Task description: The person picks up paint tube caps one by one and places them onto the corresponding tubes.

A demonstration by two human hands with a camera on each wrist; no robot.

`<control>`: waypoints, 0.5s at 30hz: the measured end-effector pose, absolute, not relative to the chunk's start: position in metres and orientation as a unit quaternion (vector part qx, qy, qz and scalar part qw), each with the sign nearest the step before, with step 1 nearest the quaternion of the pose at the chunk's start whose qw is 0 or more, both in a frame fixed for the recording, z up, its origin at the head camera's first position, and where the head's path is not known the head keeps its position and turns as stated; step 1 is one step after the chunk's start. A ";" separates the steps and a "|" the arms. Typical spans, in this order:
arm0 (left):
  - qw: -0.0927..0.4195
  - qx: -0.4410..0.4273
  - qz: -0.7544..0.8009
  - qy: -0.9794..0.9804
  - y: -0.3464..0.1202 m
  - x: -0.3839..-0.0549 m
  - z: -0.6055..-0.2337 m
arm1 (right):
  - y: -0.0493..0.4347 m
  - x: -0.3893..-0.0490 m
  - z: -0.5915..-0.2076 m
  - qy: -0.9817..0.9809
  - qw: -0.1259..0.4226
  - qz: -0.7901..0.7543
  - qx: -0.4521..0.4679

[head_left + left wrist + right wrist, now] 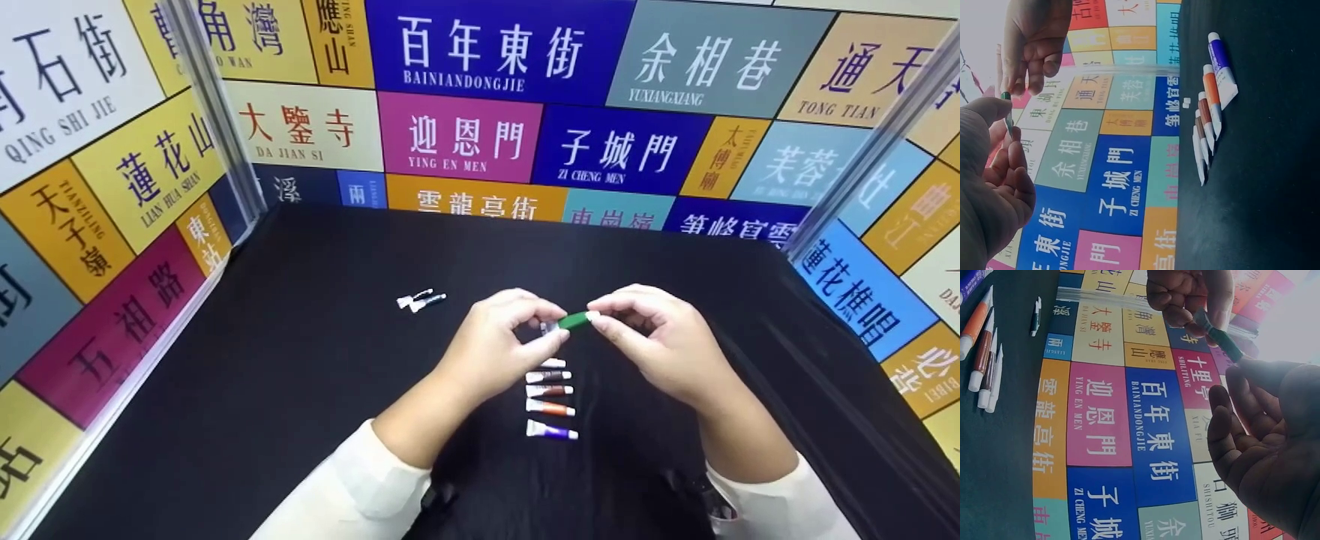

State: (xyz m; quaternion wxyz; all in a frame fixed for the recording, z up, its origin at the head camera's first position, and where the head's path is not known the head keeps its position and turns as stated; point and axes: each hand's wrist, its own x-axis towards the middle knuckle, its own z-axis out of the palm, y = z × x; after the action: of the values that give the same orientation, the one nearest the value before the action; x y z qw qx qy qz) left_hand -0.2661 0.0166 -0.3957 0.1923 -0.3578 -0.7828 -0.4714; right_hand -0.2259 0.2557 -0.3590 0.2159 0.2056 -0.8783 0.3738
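Note:
A small green paint tube is held in the air between both hands, above the black cloth. My left hand pinches its flat, pale end between thumb and fingers. At the other end, my right hand grips the tube's tip with thumb and forefinger, covering the cap. Below the hands lies a row of paint tubes: a mostly hidden white one, a dark brown one, a reddish-brown one, an orange one and a purple one nearest me.
Two more tubes, dark-coloured with white ends, lie together at the back left of the black cloth. Tiny white pieces sit beyond the row. Panels with printed street names stand around the back and sides.

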 end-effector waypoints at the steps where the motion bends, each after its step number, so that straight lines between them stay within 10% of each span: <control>1: 0.191 -0.355 -0.468 -0.786 0.017 -0.267 -0.397 | 0.257 -0.227 -0.359 -0.878 0.215 0.376 0.202; 15: 0.107 -0.297 -0.423 -0.850 0.026 -0.297 -0.428 | 0.289 -0.259 -0.369 -0.878 0.187 0.429 0.101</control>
State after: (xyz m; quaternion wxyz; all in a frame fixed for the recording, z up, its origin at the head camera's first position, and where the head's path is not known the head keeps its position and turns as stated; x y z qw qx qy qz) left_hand -0.2966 0.0256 -0.4284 0.1068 -0.2970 -0.8495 -0.4227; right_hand -0.2594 0.2891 -0.3690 0.1873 0.1013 -0.8780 0.4286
